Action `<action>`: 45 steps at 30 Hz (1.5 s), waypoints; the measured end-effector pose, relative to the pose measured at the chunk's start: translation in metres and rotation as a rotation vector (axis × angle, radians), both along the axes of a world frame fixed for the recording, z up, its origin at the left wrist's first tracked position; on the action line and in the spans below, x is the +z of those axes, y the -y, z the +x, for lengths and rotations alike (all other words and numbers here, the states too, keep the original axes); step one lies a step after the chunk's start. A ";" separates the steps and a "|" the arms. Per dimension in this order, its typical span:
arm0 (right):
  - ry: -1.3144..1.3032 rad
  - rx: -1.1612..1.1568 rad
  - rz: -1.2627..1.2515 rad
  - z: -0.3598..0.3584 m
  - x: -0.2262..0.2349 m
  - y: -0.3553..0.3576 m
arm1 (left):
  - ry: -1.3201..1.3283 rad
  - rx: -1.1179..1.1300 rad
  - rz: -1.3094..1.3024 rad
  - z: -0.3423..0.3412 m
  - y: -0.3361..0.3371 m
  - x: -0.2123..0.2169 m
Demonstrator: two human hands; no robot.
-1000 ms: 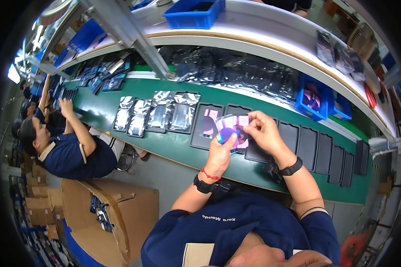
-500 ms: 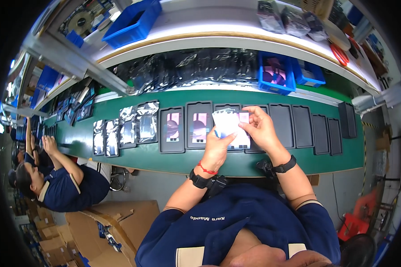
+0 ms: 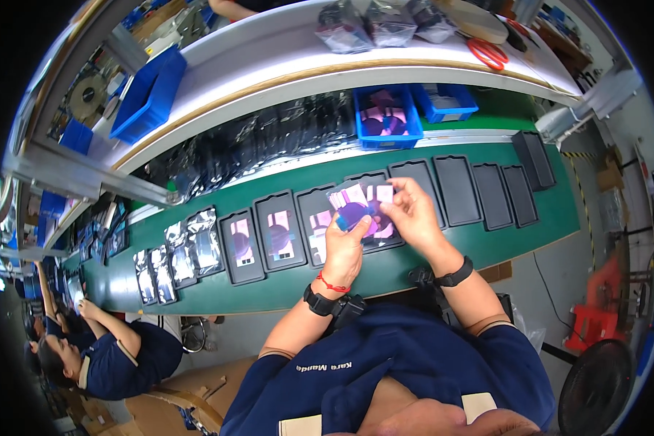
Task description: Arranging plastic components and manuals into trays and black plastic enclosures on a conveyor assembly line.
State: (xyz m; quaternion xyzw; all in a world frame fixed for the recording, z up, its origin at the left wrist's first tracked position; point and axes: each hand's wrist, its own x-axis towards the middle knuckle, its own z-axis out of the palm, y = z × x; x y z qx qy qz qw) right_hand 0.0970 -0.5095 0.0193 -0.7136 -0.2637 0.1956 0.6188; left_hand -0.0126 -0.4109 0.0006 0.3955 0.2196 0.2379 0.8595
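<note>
My left hand (image 3: pixel 343 254) is closed around a fanned stack of pink and purple printed sheets (image 3: pixel 352 210), thumb on top. Just to its right, my right hand (image 3: pixel 418 221) pinches the corner of a similar sheet (image 3: pixel 384 194), which lies close beside the stack; whether they touch I cannot tell. Both hands are above a row of shallow black trays. One printed sheet lies in each of two trays to the left, the outer tray (image 3: pixel 250 275) and its neighbour (image 3: pixel 289 262). Another sheet (image 3: pixel 317 234) shows in the tray partly covered by my left hand.
Black trays (image 3: pixel 458 192) continue rightward on the green table (image 3: pixel 327 285). Left are clear-bagged packs (image 3: pixel 206 242). Behind stand a blue bin (image 3: pixel 390 142) of printed sheets and another blue bin (image 3: pixel 443 109). A shelf (image 3: pixel 269 58) spans above. A co-worker (image 3: pixel 127 356) works far left.
The whole view has swung, so the table now slants and its contents sit further left. Glare has left the stack, showing its pink and purple print. My hands keep nearly the same hold.
</note>
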 end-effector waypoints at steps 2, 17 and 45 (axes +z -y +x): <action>0.052 -0.116 0.011 0.032 -0.006 0.015 | 0.015 -0.052 -0.151 0.007 0.000 0.003; 0.008 -0.273 -0.037 0.099 -0.013 0.081 | 0.046 -0.232 -0.198 0.082 0.041 0.002; 0.173 -0.624 0.018 0.134 0.001 0.187 | -0.075 -0.321 0.107 0.128 0.064 0.022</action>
